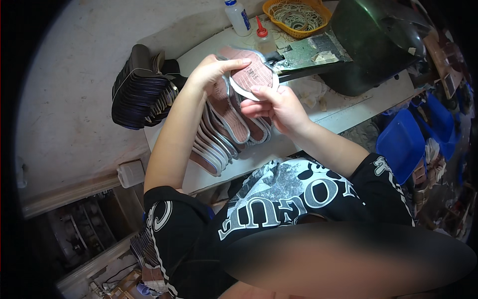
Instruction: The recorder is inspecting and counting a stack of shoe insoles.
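Note:
Both my hands are raised over the white table, holding a pinkish-brown shoe insole (254, 74) with a pale rim and dark printed marks. My left hand (209, 71) is closed on its upper left side, thumb lying across the face. At the lower right edge, my right hand (280, 107) pinches the rim between thumb and fingers. Just beneath the hands, a row of similar insoles (234, 127) with silvery edges lies overlapping on the table. The dark tip of a green machine's arm (313, 52) is close behind the held insole, which partly hides it.
A bundle of dark soles (142, 94) stands at the left. Behind are a white bottle with a blue cap (237, 19), a red-tipped bottle (264, 39) and a yellow basket (298, 32) of pale cords. Blue bins (402, 142) sit below the table's right edge.

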### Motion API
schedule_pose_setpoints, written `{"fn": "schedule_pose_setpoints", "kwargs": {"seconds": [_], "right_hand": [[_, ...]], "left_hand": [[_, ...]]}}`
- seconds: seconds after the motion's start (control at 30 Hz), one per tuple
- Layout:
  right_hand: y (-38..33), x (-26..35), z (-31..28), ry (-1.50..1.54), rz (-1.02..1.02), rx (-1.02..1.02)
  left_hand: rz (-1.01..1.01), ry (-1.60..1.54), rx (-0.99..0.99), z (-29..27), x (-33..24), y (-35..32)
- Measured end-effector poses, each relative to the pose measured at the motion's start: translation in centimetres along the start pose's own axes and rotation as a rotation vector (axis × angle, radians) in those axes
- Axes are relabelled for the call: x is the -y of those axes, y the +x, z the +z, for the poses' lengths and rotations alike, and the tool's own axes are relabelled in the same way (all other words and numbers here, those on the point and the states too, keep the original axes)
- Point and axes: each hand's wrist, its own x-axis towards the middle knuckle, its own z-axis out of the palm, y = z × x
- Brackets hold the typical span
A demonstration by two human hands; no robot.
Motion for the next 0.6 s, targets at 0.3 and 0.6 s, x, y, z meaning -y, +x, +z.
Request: {"fn": "schedule_pose_setpoints", "kwargs": {"seconds": [0.3, 0.6], "right_hand": [[0.2, 0.8, 1.1, 0.036, -0.028, -0.017], [0.7, 2.0, 0.6, 0.051, 0.035, -0.024]], "left_hand": [[0.195, 0.444, 0.417, -3.7, -1.1, 4.7], [0.108, 0.304, 0.314, -3.0, -0.9, 1.9]]}}
